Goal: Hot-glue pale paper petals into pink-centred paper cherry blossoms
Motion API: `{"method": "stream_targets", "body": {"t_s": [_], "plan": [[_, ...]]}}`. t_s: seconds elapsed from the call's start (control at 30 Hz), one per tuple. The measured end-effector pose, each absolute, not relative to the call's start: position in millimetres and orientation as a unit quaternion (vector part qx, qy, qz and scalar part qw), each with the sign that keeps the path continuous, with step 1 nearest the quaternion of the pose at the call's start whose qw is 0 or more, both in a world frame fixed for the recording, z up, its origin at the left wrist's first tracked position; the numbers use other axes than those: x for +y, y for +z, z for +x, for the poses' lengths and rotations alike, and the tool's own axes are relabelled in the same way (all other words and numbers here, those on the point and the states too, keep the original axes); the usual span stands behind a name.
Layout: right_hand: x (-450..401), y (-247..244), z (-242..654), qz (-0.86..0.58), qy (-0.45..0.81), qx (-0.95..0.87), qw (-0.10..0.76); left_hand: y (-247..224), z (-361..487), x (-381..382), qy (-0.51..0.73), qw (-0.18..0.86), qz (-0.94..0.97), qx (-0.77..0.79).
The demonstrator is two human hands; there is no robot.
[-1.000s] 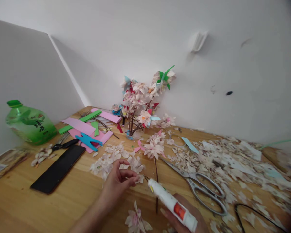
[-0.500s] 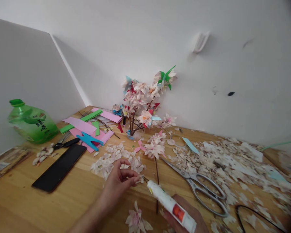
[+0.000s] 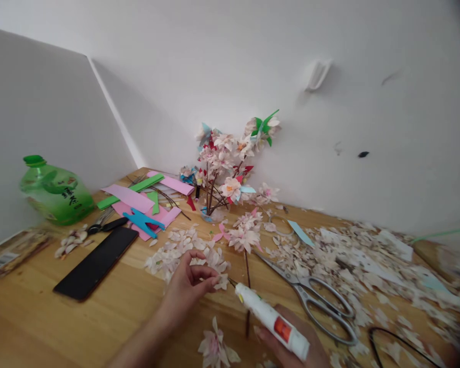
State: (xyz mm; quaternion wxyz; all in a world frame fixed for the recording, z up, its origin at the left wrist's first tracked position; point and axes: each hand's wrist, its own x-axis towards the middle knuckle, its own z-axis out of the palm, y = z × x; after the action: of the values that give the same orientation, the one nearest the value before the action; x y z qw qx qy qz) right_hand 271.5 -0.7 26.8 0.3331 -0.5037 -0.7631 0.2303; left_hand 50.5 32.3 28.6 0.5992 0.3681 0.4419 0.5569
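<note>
My left hand (image 3: pixel 193 281) pinches a pale petal (image 3: pixel 222 282) between thumb and fingertips, above a heap of loose petals (image 3: pixel 176 250). In my right hand (image 3: pixel 291 337) is a white glue tube (image 3: pixel 266 314) with a red label, its thin dark nozzle pointing at the petal with a small gap between them. Behind the tube lies a brown stem (image 3: pixel 247 276) topped by pale pink handmade flowers (image 3: pixel 245 237). A single petal flower (image 3: pixel 216 347) rests on the table near my forearm. To the right, metal scissors (image 3: pixel 306 294) lie slightly apart.
A vase of flower branches (image 3: pixel 218 184) stands against the wall. Coloured paper strips (image 3: pixel 141 197), a black phone (image 3: pixel 95 263) and a green bottle (image 3: pixel 57 191) occupy the left. Scattered petals (image 3: pixel 341 260) cover the table's right side, with a black cord (image 3: pixel 379 329) in front.
The tube has drawn slightly away from the petal, to the right, opening a small gap at the nozzle. My left hand stays nearly still, and the view has shifted a little.
</note>
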Motion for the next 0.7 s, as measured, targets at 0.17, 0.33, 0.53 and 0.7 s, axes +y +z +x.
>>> {"method": "stream_targets", "body": {"t_s": [0.17, 0.33, 0.53, 0.7], "plan": [[9, 12, 280, -0.552, 0.231, -0.725, 0.342, 31, 44, 34, 0.584, 0.587, 0.345, 0.442], [20, 5, 295, -0.607, 0.245, -0.667, 0.355, 27, 36, 37, 0.640, 0.549, 0.291, 0.452], [22, -2, 313, -0.646, 0.244, -0.637, 0.343, 25, 37, 36, 0.651, 0.547, 0.279, 0.447], [19, -11, 314, -0.669, 0.158, -0.629, 0.363, 28, 37, 32, 0.643, 0.556, 0.289, 0.441]]}}
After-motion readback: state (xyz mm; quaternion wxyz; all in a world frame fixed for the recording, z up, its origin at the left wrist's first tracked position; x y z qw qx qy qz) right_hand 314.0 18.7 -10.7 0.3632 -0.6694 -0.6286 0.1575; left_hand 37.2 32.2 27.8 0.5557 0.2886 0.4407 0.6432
